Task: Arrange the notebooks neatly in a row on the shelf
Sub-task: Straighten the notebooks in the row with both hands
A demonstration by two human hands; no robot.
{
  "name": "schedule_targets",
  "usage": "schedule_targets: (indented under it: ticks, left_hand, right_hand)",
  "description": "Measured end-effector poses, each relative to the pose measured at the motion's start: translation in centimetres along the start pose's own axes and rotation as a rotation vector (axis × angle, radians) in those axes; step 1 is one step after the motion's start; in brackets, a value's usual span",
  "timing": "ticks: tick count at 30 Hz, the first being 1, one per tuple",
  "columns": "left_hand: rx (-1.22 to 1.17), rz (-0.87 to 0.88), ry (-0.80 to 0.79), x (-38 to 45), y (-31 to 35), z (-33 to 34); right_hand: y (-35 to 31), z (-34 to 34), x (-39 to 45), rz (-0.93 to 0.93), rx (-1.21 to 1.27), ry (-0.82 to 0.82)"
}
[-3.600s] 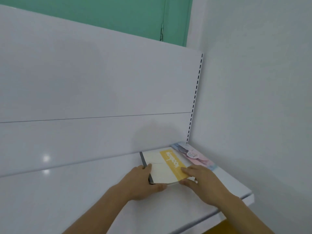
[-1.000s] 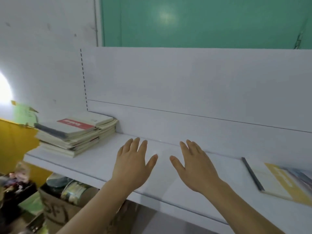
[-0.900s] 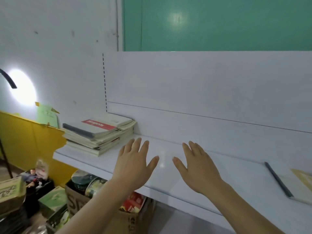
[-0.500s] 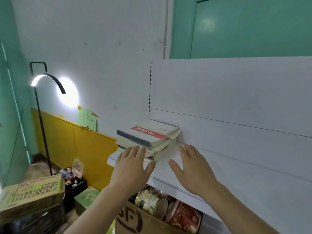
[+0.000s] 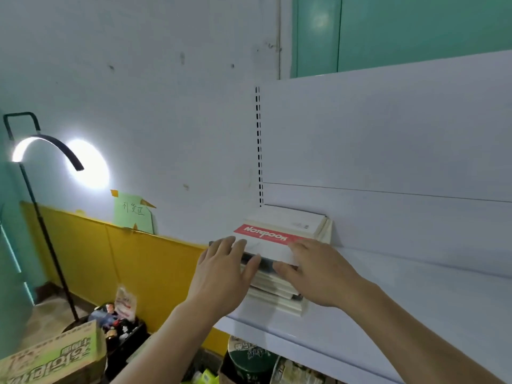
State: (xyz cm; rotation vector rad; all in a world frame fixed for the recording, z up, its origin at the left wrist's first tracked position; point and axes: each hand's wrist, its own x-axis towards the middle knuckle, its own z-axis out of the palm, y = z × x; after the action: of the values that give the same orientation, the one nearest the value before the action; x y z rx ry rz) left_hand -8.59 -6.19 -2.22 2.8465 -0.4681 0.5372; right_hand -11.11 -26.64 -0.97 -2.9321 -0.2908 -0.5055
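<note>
Both hands had swung across from the right end of the shelf [image 5: 415, 300], where a yellow-banded notebook had just been laid flat, and now arrived at the stack of notebooks [image 5: 279, 261] at the shelf's far-left corner, against the back panel. Half a second earlier they had hovered just short of the pile; now the left hand [image 5: 224, 275] lay on its near-left edge, fingers fairly straight over the top cover and thumb out by the dark spine, while the right hand [image 5: 318, 273] rested on the near-right part, fingers spread across the top notebook [image 5: 277, 234] with its red band. Neither hand looked clamped yet; both seemed loose and apart, touching but not gripping. The pile sat a little fanned, its lower books jutting toward the near edge. To my eye the next copy was about to be lifted off, so the row had barely begun. Beneath the shelf stood a cardboard box [image 5: 52, 356], and a curved lamp [image 5: 47, 142] glowed on the left.
</note>
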Motion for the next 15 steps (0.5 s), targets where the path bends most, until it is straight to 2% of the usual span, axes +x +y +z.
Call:
schedule_targets:
  ticks: [2, 4, 7, 10, 13, 15]
  left_hand:
    - [0.012, 0.053, -0.035, 1.0, -1.0, 1.0]
    - [0.024, 0.12, 0.025, 2.0, -1.9, 1.5]
    - [-0.053, 0.18, 0.073, 3.1, -3.2, 1.5]
    - [-0.172, 0.265, 0.129, 3.7, -4.6, 1.5]
    - [-0.385, 0.257, 0.343, 4.3, -5.5, 0.4]
    - [-0.556, 0.206, 0.38, 4.4, -5.6, -0.9]
  right_hand:
    - [-0.6, 0.1, 0.0, -0.033, -0.066, -0.02]
    - [-1.0, -0.1, 0.2, -0.018, -0.039, -0.021]
    - [-1.4, -0.9, 0.5, 0.051, 0.114, -0.015]
    - [-2.6, -1.6, -0.1, 0.117, 0.075, 0.016]
    - [-4.3, -3.0, -0.7, 0.155, 0.024, 0.187]
    - [-4.9, -3.8, -1.1, 0.173, 0.022, 0.384]
